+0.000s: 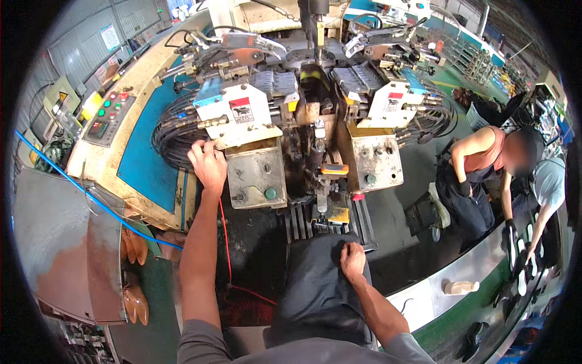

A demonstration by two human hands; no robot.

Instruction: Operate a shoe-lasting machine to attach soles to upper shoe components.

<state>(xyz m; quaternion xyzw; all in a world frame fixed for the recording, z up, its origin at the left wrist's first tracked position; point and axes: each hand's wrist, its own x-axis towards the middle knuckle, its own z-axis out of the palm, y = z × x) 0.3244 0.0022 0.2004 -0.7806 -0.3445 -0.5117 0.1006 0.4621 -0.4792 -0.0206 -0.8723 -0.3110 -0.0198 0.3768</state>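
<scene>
My left hand [209,167] is raised to the left side of a large machine, its fingers bent but apart, beside the lower edge of a white panel [239,112] and a bundle of black hoses [173,142]. Below that panel is a worn metal control box [257,176] with a green button. My right hand [353,261] rests on my dark-clothed knee [318,273], fingers curled in a loose fist with nothing visible in them. Between the two control boxes stands the machine's central column [318,148], which has a yellow-marked part low down.
A second control box [376,161] hangs on the right. Brown shoes [136,303] sit on a rack at the left, near a blue hose [91,197]. A cream bottle [461,287] lies on the right-hand bench. Two people work beyond it, handling shoe parts [522,282].
</scene>
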